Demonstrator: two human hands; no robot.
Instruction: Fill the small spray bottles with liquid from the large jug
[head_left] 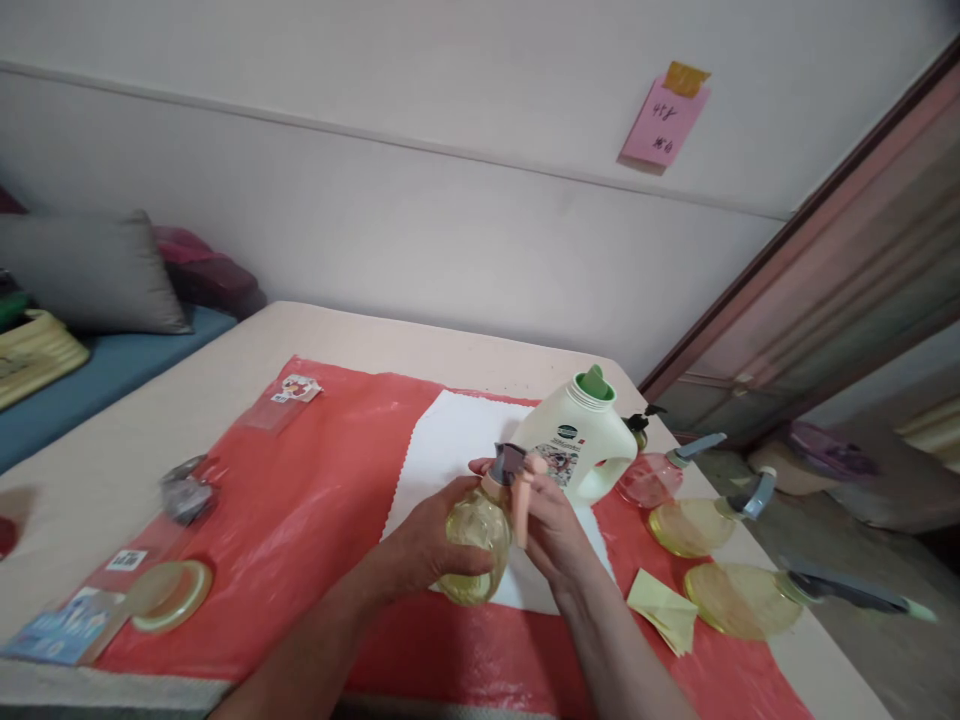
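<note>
Over the middle of the table, my left hand (412,550) is wrapped round the see-through yellow body of a spray bottle (476,535), held upright with a slight tilt. My right hand (553,520) grips the bottle's spray head (510,464), which is dark with a pinkish trigger (521,508). Some of the right fingers are hidden behind it. Beneath both hands lies a white sheet (431,445) on a red cover (337,470). Just beyond the right hand stands a cream jug (607,440) with its green-rimmed mouth uncapped.
Along the right edge lie a pink spray bottle (649,482) and two yellow ones, a nearer (742,602) and a farther (686,528). Yellow paper notes (664,610) are beside them. At left are a round lid (199,592), a crumpled dark bag (187,492) and plastic packaging (281,408).
</note>
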